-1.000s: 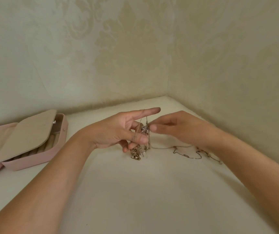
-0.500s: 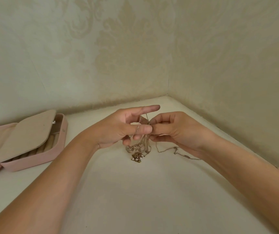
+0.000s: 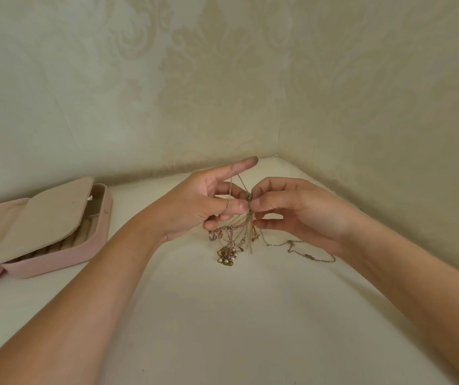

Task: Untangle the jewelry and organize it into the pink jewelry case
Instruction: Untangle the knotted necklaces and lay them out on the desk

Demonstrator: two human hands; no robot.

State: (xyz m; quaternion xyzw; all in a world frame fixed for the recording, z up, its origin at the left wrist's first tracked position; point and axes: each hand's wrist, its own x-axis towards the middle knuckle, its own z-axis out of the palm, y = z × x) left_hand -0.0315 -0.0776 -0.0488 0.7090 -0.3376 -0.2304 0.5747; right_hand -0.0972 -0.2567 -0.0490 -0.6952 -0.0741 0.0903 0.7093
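Note:
A tangle of thin gold chains (image 3: 235, 237) with small pearls and a ring hangs between my hands, its lower end touching the white table. My left hand (image 3: 206, 202) pinches a strand between thumb and fingers, and its index finger points out with a chain looped over it. My right hand (image 3: 292, 209) pinches the knot at the top of the tangle from the right. One loose silver chain (image 3: 300, 248) trails from the tangle to the right on the table. The pink jewelry case (image 3: 56, 232) lies open at the left, a beige flap covering most of its ring rolls.
The white table (image 3: 222, 315) sits in a corner of two patterned beige walls (image 3: 361, 93), which meet just behind my hands. The case takes up the left edge of the table.
My hands have come together and lifted the tangle a little higher. The chains now spread out in a fan below my fingers, and the loose chain was drawn left toward the tangle.

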